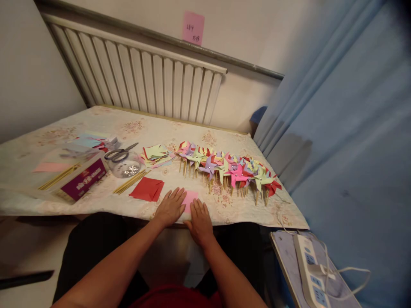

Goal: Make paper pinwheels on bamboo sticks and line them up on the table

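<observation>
A small pink paper square [190,201] lies flat near the front edge of the table. My left hand [170,206] rests over its left side, fingers stretched out flat. On its right side lies my right hand [199,219], also flat with fingers extended. Just left of my left hand is a stack of red paper squares [147,189]. Beyond the hands to the right stands a dense group of paper pinwheels [224,167] in several colours on wooden sticks.
Loose wooden sticks [130,182], a round clear container of small pins [125,167], scissors [120,154], cut coloured paper [156,153] and a purple-and-white box [83,177] lie on the left. A power strip [310,271] sits at lower right, beside a blue curtain [334,107].
</observation>
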Available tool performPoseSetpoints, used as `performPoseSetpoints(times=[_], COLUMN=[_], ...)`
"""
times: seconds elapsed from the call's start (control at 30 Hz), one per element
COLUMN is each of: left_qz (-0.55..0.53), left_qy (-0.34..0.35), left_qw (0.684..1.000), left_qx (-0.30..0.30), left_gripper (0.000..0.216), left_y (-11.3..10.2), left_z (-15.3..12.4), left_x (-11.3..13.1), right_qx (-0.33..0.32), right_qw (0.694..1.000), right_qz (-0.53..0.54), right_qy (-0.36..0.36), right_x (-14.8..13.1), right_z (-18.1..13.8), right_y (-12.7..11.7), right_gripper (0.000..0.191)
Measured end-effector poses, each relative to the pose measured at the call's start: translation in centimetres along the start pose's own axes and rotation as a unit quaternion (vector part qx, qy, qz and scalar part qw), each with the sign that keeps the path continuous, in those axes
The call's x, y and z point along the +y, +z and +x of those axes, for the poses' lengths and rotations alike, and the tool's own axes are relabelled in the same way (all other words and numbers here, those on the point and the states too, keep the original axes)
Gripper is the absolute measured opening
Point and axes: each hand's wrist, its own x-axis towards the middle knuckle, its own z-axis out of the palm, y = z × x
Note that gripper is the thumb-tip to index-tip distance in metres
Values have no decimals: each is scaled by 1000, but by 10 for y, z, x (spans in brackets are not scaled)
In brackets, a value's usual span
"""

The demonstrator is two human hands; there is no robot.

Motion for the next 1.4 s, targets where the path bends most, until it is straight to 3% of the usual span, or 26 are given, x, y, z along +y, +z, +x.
performPoseSetpoints(times=[1.4], left_qz=[-9], left_qy=[0], left_qw=[1000], left_qx=[2], left_gripper=[51], left_y=[3], left_z=[1], left_x=[-1], right_qx=[-4], right_qw=[1000], right_qz=[1], right_qy=[0], right_x=[-1], right_z=[2], right_y=[-4], right_gripper=[67])
